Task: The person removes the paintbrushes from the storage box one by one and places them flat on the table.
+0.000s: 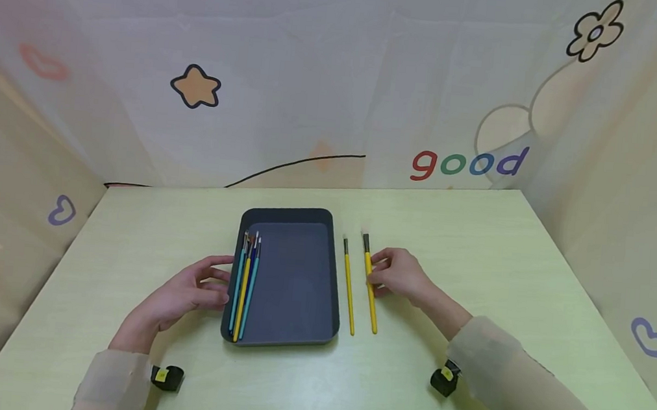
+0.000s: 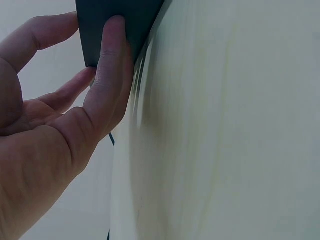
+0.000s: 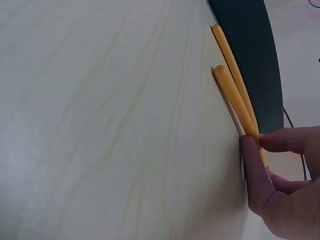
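A dark rectangular tray (image 1: pixel 298 280) lies on the table, with several brushes (image 1: pixel 243 289), teal, blue and yellow, along its left side. My left hand (image 1: pixel 186 290) touches the tray's left wall with its fingertips, the fingers slightly bent; the left wrist view shows them against the dark wall (image 2: pixel 102 30). Right of the tray lie two yellow brushes. The thinner brush (image 1: pixel 349 285) is nearer the tray, untouched. My right hand (image 1: pixel 401 275) pinches the thicker brush (image 1: pixel 372 306) between thumb and fingers; in the right wrist view its handle (image 3: pixel 232 95) runs into the fingertips.
The pale table (image 1: pixel 394 393) has its back edge against a printed curtain (image 1: pixel 317 67), which also hangs at both sides. A small black device (image 1: pixel 168 378) is at the left wrist and another (image 1: pixel 445 378) at the right.
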A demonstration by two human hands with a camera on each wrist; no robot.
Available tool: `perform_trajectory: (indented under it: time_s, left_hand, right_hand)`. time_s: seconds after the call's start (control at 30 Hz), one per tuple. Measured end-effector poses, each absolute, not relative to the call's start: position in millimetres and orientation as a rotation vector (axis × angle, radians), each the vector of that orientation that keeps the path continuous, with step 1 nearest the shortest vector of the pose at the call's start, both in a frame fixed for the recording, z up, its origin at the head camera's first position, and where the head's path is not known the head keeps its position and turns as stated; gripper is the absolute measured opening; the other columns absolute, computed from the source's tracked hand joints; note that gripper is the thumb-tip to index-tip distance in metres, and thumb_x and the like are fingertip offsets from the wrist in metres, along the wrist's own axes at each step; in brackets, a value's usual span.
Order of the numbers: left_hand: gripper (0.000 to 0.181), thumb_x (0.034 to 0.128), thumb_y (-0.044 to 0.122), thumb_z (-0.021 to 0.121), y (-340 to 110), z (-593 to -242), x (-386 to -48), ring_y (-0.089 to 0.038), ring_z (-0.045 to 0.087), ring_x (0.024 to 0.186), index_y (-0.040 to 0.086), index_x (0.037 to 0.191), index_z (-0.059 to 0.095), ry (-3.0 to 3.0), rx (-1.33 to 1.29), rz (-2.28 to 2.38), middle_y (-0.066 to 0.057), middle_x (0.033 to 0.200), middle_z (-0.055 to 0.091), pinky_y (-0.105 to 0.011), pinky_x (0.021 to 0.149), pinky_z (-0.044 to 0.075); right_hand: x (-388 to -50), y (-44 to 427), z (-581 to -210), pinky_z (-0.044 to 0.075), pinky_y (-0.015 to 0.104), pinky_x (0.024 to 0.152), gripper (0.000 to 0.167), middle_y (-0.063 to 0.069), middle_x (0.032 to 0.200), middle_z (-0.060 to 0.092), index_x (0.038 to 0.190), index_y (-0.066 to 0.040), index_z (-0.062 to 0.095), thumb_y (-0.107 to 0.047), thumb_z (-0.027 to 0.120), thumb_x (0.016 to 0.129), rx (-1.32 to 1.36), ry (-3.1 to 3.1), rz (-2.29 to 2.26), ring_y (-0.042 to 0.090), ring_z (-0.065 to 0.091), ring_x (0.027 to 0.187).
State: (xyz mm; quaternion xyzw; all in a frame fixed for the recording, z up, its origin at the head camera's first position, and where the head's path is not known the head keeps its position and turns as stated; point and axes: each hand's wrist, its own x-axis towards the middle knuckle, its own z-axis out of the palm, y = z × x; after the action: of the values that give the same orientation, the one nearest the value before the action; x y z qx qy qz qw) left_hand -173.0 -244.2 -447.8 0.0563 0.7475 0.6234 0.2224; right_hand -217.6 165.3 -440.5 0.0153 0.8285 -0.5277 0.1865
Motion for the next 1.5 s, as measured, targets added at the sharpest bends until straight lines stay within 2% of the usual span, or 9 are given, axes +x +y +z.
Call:
perform_trajectory:
  time_s: [0.63,0.97,1.5]
  left_hand:
    - [0.078,0.0908,-0.001,0.070,-243.8,-443.9,-172.2,-0.030,0.062,0.111,0.004,0.158,0.030,2.054,0.167,1.728,-0.028,0.135,0.045,-0.040,0.089,0.058]
    - [0.077,0.0909,-0.001,0.069,-244.0,-445.8,-172.5,-0.030,0.062,0.110,0.004,0.158,0.031,2.060,0.166,1.728,-0.028,0.134,0.045,-0.040,0.089,0.058]
    - [0.077,0.0911,0.000,0.070,-242.8,-444.7,-171.9,-0.029,0.062,0.109,0.004,0.158,0.031,2.061,0.164,1.724,-0.028,0.135,0.046,-0.040,0.089,0.058]
  right_hand:
    - [-217.1,167.7,-439.6,0.062,0.035,0.066,0.042,0.015,0.097,0.059,0.129,0.005,0.052,-0.005,0.070,0.093,0.061,2.357,-1.432,0.022,0.064,0.076]
    - [-216.9,169.0,-441.5,0.062,0.035,0.064,0.040,0.015,0.094,0.060,0.126,0.008,0.055,-0.002,0.072,0.091,0.008,2.381,-1.426,0.022,0.064,0.073]
    - [-214.3,166.9,-443.7,0.062,0.035,0.064,0.039,0.015,0.095,0.061,0.123,0.005,0.057,-0.001,0.074,0.089,0.012,2.407,-1.401,0.022,0.067,0.074]
